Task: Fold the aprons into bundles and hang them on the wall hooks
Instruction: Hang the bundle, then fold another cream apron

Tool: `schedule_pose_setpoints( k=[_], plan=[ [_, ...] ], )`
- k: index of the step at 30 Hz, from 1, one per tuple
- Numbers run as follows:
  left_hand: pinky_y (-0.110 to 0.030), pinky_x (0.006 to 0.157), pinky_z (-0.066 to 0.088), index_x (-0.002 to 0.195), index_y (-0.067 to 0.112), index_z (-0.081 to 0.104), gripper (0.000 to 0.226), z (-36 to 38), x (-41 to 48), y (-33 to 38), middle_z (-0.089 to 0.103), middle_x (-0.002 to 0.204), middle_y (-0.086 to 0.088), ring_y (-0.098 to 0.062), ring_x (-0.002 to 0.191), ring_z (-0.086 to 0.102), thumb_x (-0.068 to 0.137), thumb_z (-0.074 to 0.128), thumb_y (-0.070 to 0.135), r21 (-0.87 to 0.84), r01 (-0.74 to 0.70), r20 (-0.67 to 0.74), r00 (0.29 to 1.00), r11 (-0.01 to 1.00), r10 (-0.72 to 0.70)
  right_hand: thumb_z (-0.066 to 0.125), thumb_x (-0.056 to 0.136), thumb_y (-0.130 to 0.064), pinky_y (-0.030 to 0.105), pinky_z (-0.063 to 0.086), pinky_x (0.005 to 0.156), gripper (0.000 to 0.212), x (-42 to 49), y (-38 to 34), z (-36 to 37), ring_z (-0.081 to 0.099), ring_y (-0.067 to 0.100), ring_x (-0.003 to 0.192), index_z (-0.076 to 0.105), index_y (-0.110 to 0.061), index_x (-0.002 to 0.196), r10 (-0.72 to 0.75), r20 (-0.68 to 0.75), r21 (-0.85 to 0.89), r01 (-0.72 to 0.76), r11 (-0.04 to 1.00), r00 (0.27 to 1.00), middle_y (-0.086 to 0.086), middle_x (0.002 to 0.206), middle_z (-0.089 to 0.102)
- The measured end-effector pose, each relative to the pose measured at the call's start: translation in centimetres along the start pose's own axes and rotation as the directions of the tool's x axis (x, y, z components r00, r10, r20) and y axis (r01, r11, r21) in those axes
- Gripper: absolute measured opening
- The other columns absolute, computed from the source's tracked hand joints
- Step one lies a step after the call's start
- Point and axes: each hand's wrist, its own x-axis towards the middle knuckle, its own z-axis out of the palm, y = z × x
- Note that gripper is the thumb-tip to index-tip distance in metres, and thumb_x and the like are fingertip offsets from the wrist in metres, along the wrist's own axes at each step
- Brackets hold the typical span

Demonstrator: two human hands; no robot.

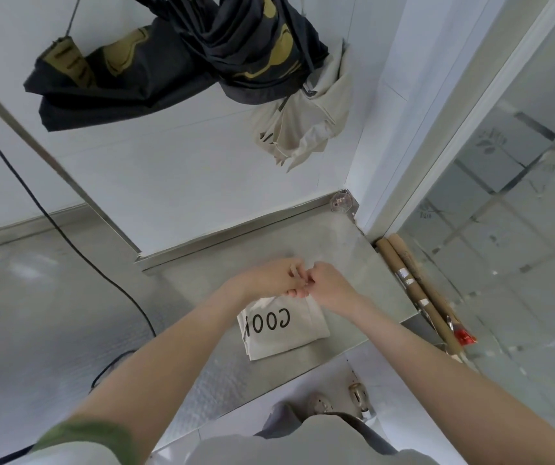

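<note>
- Cream cloth: the folded apron (pixel 284 330) lies flat on the steel counter (pixel 353 260) just below the middle of the frame. Its black letters "GOO" read upside down from this view.
- The left hand (pixel 267 278) and the right hand (pixel 331 285) meet at the far edge of the folded apron, knuckles almost touching.
- Both hands have their fingers curled inward and pinch a pale bit of the apron's top between them. Whether that is a strap or a fold of the cloth cannot be told.
- Both forearms reach in from the bottom of the frame, one on each side of the bundle.
- At the top centre a black apron bundle (pixel 252 45) with gold print hangs against the white wall (pixel 168 162). More black cloth (pixel 111 88) spreads to its left.
- A cream apron bundle (pixel 306 129) hangs just below and right of the black one, touching it.
- A black cable (pixel 78 250) runs down across the left side of the frame.
- Two cardboard tubes (pixel 417 290) lie along the counter's right edge, beside a glass panel (pixel 504 229).
</note>
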Motion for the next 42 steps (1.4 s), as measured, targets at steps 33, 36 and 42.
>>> schedule_pose_setpoints(
  k=[33, 36, 42],
  plan=[
    [-0.026, 0.068, 0.036, 0.065, 0.019, 0.055, 0.042, 3.7, -2.8, -8.4, 0.069, 0.090, -0.004, -0.021, 0.081, 0.052, 0.101, 0.034, 0.014, -0.325, 0.270, -0.542, 0.732, 0.906, -0.412, 0.036, 0.104, -0.017, 0.027, 0.050, 0.054, 0.036, -0.7, 7.3, 0.8, 0.038, 0.011, 0.040, 0.046, -0.007, 0.071, 0.441, 0.141, 0.976, -0.050, -0.213, 0.886, 0.001, 0.045, 0.042],
    [-0.031, 0.078, 0.041, 0.081, 0.007, 0.059, 0.034, 3.5, -3.5, -8.8, 0.068, 0.106, -0.012, -0.030, 0.093, 0.058, 0.101, 0.031, 0.013, -0.186, 0.396, -0.502, 0.749, 0.900, -0.433, 0.031, 0.105, -0.016, 0.020, 0.033, 0.044, 0.036, -0.6, 7.9, 1.2, 0.030, 0.010, 0.039, 0.042, -0.009, 0.072, 0.452, 0.125, 0.988, -0.068, -0.140, 0.883, -0.001, 0.043, 0.035],
    [-0.027, 0.059, 0.044, 0.068, 0.010, 0.053, 0.030, 2.9, -3.8, -9.2, 0.060, 0.071, -0.007, -0.021, 0.061, 0.054, 0.094, 0.038, 0.015, -0.177, 0.482, -0.409, 0.757, 0.858, -0.510, 0.048, 0.100, -0.017, 0.019, 0.037, 0.054, 0.009, -1.5, 8.1, 1.2, 0.042, 0.007, 0.059, 0.041, -0.016, 0.106, 0.447, 0.001, 0.908, -0.189, 0.375, 0.895, 0.002, 0.084, 0.041]
  ],
)
